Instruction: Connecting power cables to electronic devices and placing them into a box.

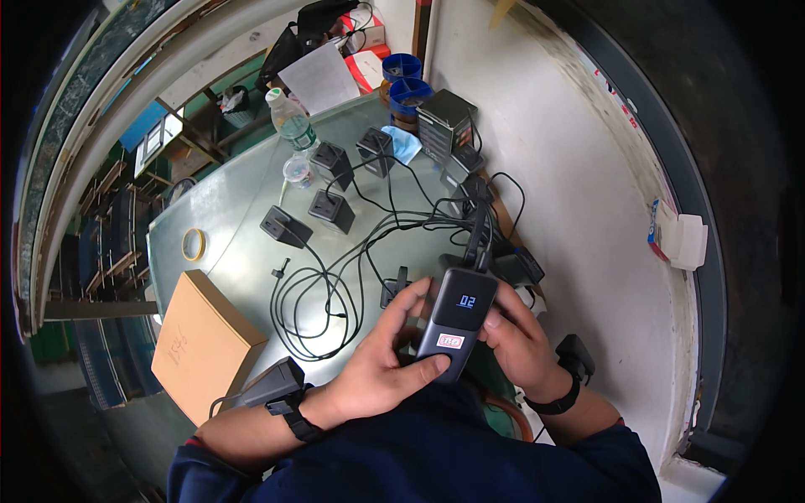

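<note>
A dark grey power bank (454, 323) with a lit blue display and a small red-and-white sticker is held up in front of me. My left hand (387, 366) grips it from the left, thumb lying across its lower face. On the other side, my right hand (518, 335) presses its fingers and thumb against the right edge. A short black cable (477, 235) runs up from the power bank's far end. Coiled black cables (314, 314) lie on the glass-topped table (243, 251) beyond my left hand. The undersides of both hands are hidden.
Several black block-shaped adapters (333, 210) with cords stand across the table. At the left are a cardboard box (201, 344) and a tape roll (194, 244). A plastic bottle (293, 126), blue mask (402, 144) and black box (446, 121) stand farther back. A white wall (579, 168) bounds the right.
</note>
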{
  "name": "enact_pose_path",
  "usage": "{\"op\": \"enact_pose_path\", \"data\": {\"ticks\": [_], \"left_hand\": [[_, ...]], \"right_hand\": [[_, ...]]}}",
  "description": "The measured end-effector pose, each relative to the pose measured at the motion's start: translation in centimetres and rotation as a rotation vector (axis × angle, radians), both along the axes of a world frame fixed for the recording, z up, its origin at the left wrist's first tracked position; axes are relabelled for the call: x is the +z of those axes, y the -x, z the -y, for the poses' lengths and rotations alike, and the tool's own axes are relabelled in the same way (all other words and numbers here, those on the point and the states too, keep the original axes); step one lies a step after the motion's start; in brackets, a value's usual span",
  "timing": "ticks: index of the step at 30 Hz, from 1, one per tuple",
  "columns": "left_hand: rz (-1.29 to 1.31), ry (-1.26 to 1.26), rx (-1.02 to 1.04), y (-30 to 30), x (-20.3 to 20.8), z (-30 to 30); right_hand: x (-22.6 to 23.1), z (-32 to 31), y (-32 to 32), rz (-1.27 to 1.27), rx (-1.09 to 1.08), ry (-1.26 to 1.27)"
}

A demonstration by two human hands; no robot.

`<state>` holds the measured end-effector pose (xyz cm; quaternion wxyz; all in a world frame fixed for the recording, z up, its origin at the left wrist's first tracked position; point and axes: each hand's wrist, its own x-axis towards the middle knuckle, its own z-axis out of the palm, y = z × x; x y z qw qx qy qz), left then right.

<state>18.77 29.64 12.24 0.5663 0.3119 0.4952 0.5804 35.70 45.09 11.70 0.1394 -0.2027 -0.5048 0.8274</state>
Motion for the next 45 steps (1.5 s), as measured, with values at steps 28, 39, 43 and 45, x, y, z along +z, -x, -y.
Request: {"op": "enact_pose_path", "data": {"ticks": [28,39,43,45], "left_hand": [[0.155,-0.052,0.101,-3.0,-0.6,-3.3],[0.093,-0.121,0.13,-4.1,-0.7,-4.0],[0.01,-0.106,0.112,-4.0,-0.9,-4.2],[-0.011,-0.091,0.103,-4.0,-1.0,-4.3]], "right_hand": [[-0.4,2.8,-1.2,0.09,-0.5,-1.039],[-0.7,2.4,-1.3,0.104,-0.604,-1.193],[-0.9,2.4,-1.3,0.129,-0.618,-1.202],[-1.0,2.4,-1.2,0.132,-0.63,-1.196]]}}
